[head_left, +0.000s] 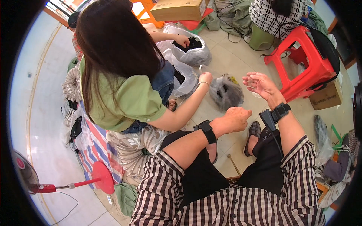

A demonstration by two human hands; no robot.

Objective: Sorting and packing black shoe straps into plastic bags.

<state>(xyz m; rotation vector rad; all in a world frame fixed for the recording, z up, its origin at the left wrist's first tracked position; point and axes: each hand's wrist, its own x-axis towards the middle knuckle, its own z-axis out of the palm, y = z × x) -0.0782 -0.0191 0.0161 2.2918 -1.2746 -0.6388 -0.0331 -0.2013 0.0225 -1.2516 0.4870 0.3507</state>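
1. Clear plastic bag (225, 92) of dark grey, fuzzy contents: on the tiled floor, just ahead of both of the wearer's hands, between them and a co-worker's hand.
2. Left hand (236, 118): closed into a loose fist, knuckles up, near the bag's lower edge; whether anything sits inside the fist cannot be told. Black wrist strap (206, 130) on the forearm.
3. Right hand (259, 83): palm up, fingers spread wide, holding nothing, just right of the bag. Black wrist device (275, 114) behind it.
4. Co-worker's hand (205, 78): at the bag's upper left edge, bracelet on the wrist.
5. Co-worker's other hand (182, 40): inside a second clear bag (192, 52) holding black pieces.
6. Red plastic stool (309, 64): right of the hands.
7. Cardboard box (180, 9): far side.
8. Red-based standing fan (49, 185): lower left.
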